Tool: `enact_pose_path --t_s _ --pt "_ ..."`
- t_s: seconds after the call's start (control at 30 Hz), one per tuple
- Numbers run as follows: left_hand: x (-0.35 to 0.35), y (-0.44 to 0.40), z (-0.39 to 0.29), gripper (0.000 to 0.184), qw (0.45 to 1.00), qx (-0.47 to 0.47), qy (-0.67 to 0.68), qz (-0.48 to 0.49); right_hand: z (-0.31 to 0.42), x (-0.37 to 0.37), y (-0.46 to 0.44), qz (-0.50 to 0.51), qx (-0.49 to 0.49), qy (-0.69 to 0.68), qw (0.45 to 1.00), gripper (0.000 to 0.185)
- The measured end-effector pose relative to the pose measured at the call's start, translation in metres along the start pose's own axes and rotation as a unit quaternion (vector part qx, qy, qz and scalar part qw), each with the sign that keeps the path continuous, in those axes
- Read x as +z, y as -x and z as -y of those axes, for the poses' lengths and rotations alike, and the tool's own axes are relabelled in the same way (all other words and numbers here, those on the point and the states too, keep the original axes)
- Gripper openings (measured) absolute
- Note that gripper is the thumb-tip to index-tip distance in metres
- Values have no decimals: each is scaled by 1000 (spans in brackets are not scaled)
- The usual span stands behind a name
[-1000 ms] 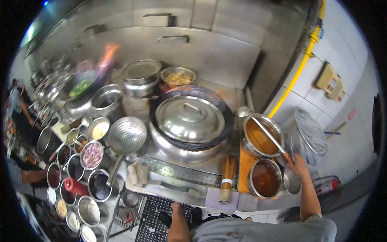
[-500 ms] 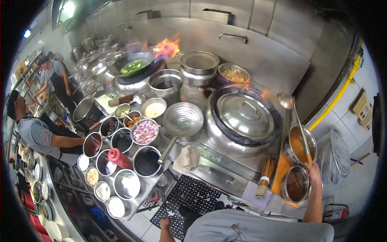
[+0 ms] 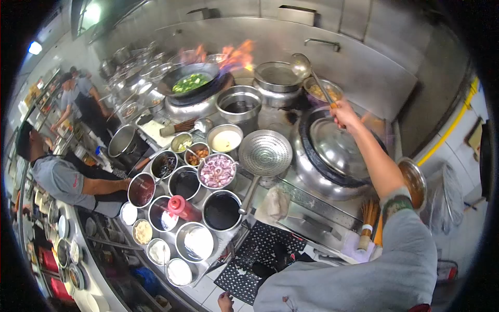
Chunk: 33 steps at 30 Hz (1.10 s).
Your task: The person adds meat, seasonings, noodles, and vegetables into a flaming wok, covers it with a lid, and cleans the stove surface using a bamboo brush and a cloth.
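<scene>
My right hand (image 3: 343, 114) is wrapped round the handle of a ladle (image 3: 301, 66), above the lidded wok (image 3: 340, 148). The ladle's bowl hangs by the metal pot (image 3: 278, 76) and the bowl of yellowish food (image 3: 322, 89). Low in the view, my left hand (image 3: 225, 301) hangs beside my body over the floor, its fingers curled and too small to read clearly. A perforated strainer (image 3: 265, 152) rests left of the lidded wok. Flames rise behind the wok with green vegetables (image 3: 190, 83).
Left of the strainer stand several containers, among them sliced onions (image 3: 217, 171), dark liquid (image 3: 222, 210) and a red bottle (image 3: 184, 208). A co-worker (image 3: 67, 174) stands at the far left. A bamboo brush (image 3: 368, 223) and a pot of orange liquid (image 3: 413, 182) are at the right.
My right hand has moved with the ladle from the soup pots at the right, up and left over the lidded wok. The view has turned left, and the flames have grown.
</scene>
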<state>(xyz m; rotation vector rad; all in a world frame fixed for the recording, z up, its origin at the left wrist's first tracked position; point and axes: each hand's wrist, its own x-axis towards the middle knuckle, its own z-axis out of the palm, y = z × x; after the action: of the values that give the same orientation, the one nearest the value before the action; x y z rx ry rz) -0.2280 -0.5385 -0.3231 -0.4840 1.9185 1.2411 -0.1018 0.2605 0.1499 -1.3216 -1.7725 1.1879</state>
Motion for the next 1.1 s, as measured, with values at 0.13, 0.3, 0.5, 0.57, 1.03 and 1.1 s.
enact_pose_path --t_s 0.13,0.3,0.5,0.57,1.03,1.1 --pt "-7 64 2 26 993 -35 26 -111 -38 64 -154 -64 -28 193 979 25" --pt "-24 115 104 24 986 -115 -59 -106 -42 118 -203 69 103 -170 977 25" --pt "25 151 119 23 982 -161 -49 -81 -8 65 -162 237 226 -585 742 9" --pt "26 154 120 24 984 -156 -37 -80 -8 50 -150 271 225 -582 733 11" --pt "-14 180 -21 31 955 92 -199 -202 -10 81 -162 40 -9 170 985 7" --pt "12 215 -130 32 942 156 -236 -181 -18 92 -187 100 60 132 984 8"
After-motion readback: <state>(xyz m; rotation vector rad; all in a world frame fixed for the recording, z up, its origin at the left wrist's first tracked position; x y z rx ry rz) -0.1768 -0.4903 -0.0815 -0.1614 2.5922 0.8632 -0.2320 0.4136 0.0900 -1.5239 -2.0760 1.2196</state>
